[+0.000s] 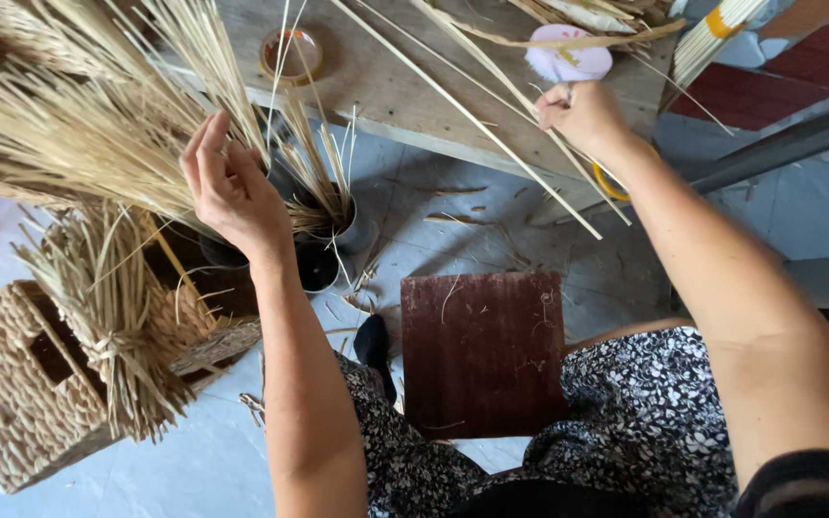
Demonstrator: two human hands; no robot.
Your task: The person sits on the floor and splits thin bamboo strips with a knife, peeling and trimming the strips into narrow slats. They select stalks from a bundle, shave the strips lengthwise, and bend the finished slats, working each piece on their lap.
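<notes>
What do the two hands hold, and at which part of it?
The right hand pinches long pale straw stalks near their upper end. The left hand is open among the standing straw bundle, gripping nothing clearly.

Straw bundles point(79, 134) crowding left; bare floor point(491, 230) between.

Straw-weaving workshop: straw bundles point(69, 134), woven basket point(11, 384)

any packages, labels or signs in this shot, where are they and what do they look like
roll of tape: flat on the wooden board at the top, left of centre; round ring, brownish, with an orange and white label inside the core.
round pink and white thing: on the board just above the right hand; disc shaped, with a small yellow mark, too blurred to tell its kind.
No signs or screens show.
</notes>
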